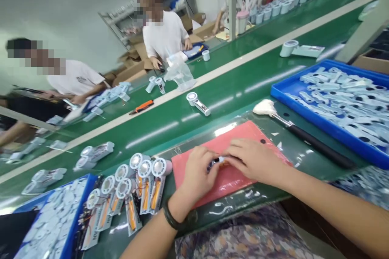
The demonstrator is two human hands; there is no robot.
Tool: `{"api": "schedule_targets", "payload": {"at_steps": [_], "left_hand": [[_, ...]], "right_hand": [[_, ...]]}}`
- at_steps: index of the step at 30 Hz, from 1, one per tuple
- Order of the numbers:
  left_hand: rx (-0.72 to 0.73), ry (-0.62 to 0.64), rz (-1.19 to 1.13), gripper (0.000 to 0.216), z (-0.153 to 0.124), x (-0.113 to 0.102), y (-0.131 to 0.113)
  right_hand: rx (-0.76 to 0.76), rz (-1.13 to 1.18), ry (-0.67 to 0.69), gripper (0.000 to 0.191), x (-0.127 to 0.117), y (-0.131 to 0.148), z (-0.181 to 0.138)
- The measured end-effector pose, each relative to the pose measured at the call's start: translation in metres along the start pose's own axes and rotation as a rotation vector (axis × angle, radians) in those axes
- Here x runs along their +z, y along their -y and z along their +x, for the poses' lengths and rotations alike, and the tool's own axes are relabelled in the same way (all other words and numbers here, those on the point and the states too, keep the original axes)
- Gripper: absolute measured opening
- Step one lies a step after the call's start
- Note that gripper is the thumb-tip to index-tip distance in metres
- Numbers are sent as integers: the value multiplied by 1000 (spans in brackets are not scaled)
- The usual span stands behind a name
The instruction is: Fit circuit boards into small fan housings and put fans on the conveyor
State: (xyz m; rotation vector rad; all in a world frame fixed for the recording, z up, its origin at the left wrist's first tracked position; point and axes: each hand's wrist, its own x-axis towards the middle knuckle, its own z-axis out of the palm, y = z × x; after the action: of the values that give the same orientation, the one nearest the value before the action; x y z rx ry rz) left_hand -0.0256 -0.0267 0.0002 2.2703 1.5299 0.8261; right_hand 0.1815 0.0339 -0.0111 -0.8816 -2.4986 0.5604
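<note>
The left hand (197,174) and right hand (255,160) close narrowly on a small dark-and-orange component (217,163), held over a pink rubber mat (243,139); left of the mat, white disc-headed devices (145,182); right of it, a blue plastic tray (322,130)

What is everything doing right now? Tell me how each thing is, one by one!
Left hand, holding the small orange-and-white part.
Right hand, also holding that part.
Pink mat, lying flat under both hands.
Blue tray, full of pale blue pieces.
White-tipped brush, lying beside the tray.
Orange utility knife, lying on the green belt, blade not showing.
</note>
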Motion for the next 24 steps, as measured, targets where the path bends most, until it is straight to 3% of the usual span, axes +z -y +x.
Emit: {"api": "schedule_targets", "payload": {"at_steps": [4,7,11,13,18,24], "left_hand": [[-99,5,23,7,3,5,0],[-42,8,45,5,-3,4,-3],[42,36,174,14,-24,7,-16],[7,55,272,25,-33,12,-24],[-39,87,388,22,-32,17,-33],[55,121,325,25,-24,13,-23]], "right_hand": [[88,331,-21,25,13,-15,2],[157,453,44,26,17,-18,-4],[123,372,174,48,10,-15,-17],[45,325,238,45,7,-12,-21],[-4,183,199,39,12,-8,-22],[-109,136,196,41,15,-17,-21]]}}
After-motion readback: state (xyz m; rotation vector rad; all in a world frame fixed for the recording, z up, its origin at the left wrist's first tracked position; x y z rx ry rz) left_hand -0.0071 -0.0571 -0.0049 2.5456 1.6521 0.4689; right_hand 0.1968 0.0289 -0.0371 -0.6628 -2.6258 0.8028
